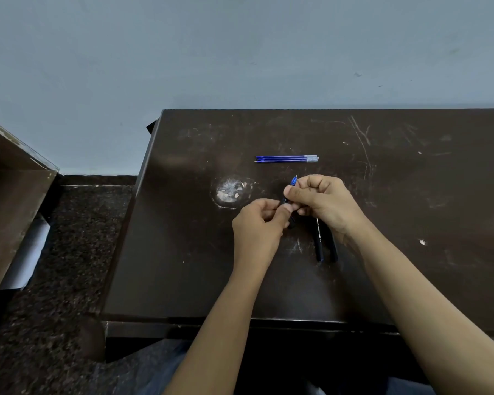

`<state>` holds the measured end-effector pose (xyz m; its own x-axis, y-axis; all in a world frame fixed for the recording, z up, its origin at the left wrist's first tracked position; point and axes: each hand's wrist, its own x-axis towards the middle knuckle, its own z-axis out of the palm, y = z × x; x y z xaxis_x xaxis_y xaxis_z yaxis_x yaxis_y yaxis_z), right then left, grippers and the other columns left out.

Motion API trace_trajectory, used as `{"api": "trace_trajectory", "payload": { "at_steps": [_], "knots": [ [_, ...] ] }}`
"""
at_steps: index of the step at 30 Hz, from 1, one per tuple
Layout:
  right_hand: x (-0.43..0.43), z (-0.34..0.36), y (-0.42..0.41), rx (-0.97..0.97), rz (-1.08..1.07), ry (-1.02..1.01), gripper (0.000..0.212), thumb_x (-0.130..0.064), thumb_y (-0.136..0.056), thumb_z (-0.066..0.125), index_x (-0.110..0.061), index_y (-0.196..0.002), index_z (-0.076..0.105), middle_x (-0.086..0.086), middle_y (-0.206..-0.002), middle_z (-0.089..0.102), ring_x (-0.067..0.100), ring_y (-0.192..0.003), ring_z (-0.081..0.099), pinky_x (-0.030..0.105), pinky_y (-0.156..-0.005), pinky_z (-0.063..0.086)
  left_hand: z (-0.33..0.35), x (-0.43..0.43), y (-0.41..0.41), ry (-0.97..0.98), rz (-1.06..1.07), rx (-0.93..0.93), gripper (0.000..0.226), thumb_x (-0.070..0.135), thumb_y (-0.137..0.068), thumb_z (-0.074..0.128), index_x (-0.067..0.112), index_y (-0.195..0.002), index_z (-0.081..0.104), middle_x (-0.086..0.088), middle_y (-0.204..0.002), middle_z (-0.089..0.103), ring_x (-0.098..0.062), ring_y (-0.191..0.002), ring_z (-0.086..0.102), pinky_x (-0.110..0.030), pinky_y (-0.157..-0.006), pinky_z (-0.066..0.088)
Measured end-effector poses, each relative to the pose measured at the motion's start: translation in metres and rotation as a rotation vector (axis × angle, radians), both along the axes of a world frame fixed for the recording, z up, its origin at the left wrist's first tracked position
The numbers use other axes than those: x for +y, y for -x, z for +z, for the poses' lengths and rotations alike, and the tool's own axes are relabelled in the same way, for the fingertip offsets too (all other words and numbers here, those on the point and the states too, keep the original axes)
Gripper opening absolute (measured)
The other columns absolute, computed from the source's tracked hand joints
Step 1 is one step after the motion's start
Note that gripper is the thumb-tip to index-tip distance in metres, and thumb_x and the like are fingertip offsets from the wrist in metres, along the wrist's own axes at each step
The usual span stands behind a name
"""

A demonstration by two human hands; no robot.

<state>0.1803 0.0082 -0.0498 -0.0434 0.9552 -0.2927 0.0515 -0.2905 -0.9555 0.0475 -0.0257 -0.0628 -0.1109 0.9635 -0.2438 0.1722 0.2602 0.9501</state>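
Both hands meet above the middle of the dark wooden table (183, 266). My right hand (328, 203) pinches a blue pen refill (293, 181) whose metal tip points up and away. My left hand (257, 223) pinches a small dark pen part (291, 223) just below the right thumb; most of that part is hidden by fingers. Under my right wrist lie two dark pen barrels (320, 243), side by side on the table. Three blue refills (286, 158) lie together further back, tips to the left.
A round whitish worn patch (231, 191) marks the table left of the hands. The table's left edge drops to a dark speckled floor (69, 238). A brown wooden panel (9, 209) stands at far left. A blue-grey wall (240, 52) rises behind.
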Motion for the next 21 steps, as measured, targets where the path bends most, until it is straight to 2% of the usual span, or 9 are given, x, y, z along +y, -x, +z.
{"api": "trace_trajectory", "payload": {
  "at_steps": [2, 3, 7, 11, 15, 17, 19, 21],
  "knots": [
    [0.001, 0.000, 0.001, 0.002, -0.008, -0.010, 0.014, -0.015, -0.081, 0.072, -0.010, -0.070, 0.064, 0.002, -0.059, 0.063, 0.009, -0.055, 0.057, 0.017, -0.055, 0.048, -0.001, 0.000, 0.002, -0.019, 0.008, 0.038, 0.013, 0.034, -0.081, 0.074, 0.025, -0.088, 0.068, 0.004, -0.079, 0.072, -0.006, -0.075, 0.069, -0.024, -0.067, 0.056],
    [0.001, 0.000, 0.002, 0.005, -0.013, -0.018, 0.015, -0.015, -0.081, 0.072, -0.009, -0.071, 0.064, 0.002, -0.059, 0.062, 0.009, -0.055, 0.056, 0.017, -0.054, 0.047, -0.001, 0.000, 0.001, -0.003, 0.003, 0.036, 0.015, 0.038, -0.082, 0.071, 0.024, -0.088, 0.069, 0.005, -0.078, 0.073, -0.004, -0.072, 0.068, -0.023, -0.065, 0.056],
    [0.000, -0.001, 0.002, -0.004, -0.037, -0.016, 0.014, -0.016, -0.081, 0.072, -0.006, -0.075, 0.064, 0.005, -0.063, 0.060, 0.009, -0.057, 0.055, 0.017, -0.055, 0.047, 0.004, 0.001, -0.003, 0.182, -0.066, -0.089, 0.036, 0.040, -0.099, 0.044, 0.021, -0.085, 0.072, 0.006, -0.071, 0.075, 0.000, -0.060, 0.067, -0.013, -0.049, 0.047],
    [0.000, 0.000, -0.001, -0.006, -0.028, -0.004, 0.014, -0.015, -0.083, 0.070, -0.003, -0.078, 0.064, 0.006, -0.063, 0.059, 0.008, -0.055, 0.053, 0.016, -0.054, 0.045, 0.003, 0.000, -0.001, 0.081, -0.082, -0.063, 0.024, 0.026, -0.095, 0.054, 0.028, -0.079, 0.071, 0.010, -0.070, 0.073, 0.003, -0.060, 0.065, -0.011, -0.052, 0.046],
    [-0.001, 0.000, -0.003, 0.009, 0.001, 0.000, 0.013, -0.015, -0.087, 0.065, -0.002, -0.085, 0.065, 0.004, -0.065, 0.060, 0.008, -0.058, 0.054, 0.018, -0.059, 0.046, 0.004, 0.001, -0.001, 0.125, -0.096, -0.119, 0.022, 0.025, -0.095, 0.054, 0.028, -0.080, 0.071, 0.012, -0.067, 0.071, 0.004, -0.054, 0.056, -0.012, -0.048, 0.042],
    [-0.002, 0.001, -0.005, 0.142, 0.052, 0.050, 0.017, -0.010, -0.093, 0.055, 0.000, -0.102, 0.064, 0.008, -0.080, 0.064, 0.012, -0.064, 0.052, 0.022, -0.062, 0.048, 0.007, 0.001, -0.003, 0.203, -0.133, -0.244, 0.028, 0.026, -0.099, 0.049, 0.022, -0.081, 0.070, 0.010, -0.065, 0.068, 0.002, -0.048, 0.048, -0.012, -0.043, 0.037],
    [-0.003, 0.003, -0.007, 0.338, 0.124, 0.129, 0.026, -0.006, -0.096, 0.045, -0.002, -0.115, 0.062, 0.008, -0.103, 0.069, 0.010, -0.060, 0.046, 0.022, -0.058, 0.048, 0.012, 0.002, -0.004, 0.312, -0.174, -0.456, 0.032, 0.025, -0.101, 0.045, 0.016, -0.084, 0.071, 0.009, -0.065, 0.066, 0.001, -0.044, 0.042, -0.012, -0.039, 0.031],
    [-0.003, 0.005, -0.010, 0.497, 0.180, 0.191, 0.028, -0.006, -0.094, 0.045, -0.008, -0.116, 0.063, 0.005, -0.114, 0.070, 0.004, -0.051, 0.040, 0.021, -0.055, 0.047, 0.017, 0.004, -0.002, 0.421, -0.222, -0.652, 0.034, 0.024, -0.102, 0.041, 0.010, -0.093, 0.071, 0.007, -0.066, 0.065, -0.001, -0.044, 0.038, -0.012, -0.039, 0.028]
  ]
}}
